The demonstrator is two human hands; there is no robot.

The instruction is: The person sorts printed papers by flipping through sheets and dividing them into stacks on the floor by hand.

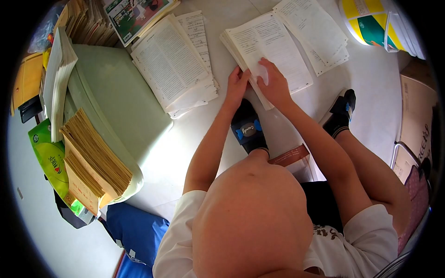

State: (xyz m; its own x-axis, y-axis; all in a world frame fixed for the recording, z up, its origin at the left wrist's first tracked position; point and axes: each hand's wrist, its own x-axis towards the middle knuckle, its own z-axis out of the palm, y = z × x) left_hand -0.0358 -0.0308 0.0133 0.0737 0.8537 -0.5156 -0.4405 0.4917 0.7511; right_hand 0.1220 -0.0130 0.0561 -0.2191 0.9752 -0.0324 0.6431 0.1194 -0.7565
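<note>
A thick stack of printed papers (289,55) lies on the pale floor at upper centre. At its lower left edge, my left hand (238,85) holds the stack, with its thumb and fingers at the side. My right hand (274,85) rests over the lower left part of the top sheet, fingers apart and thumb near the edge. Loose sheets (317,34) sit to the right of the stack, partly beside it. Another pile of printed pages (171,62) lies to the left, with handwritten sheets (197,34) sticking out behind it.
A pale green container (116,88) stands at left, with thick paper bundles (95,155) on it. A yellow and white bucket (371,23) is at upper right, cardboard boxes (414,116) below it. My slippered feet are on the floor; a small brown-red box (290,156) is between them.
</note>
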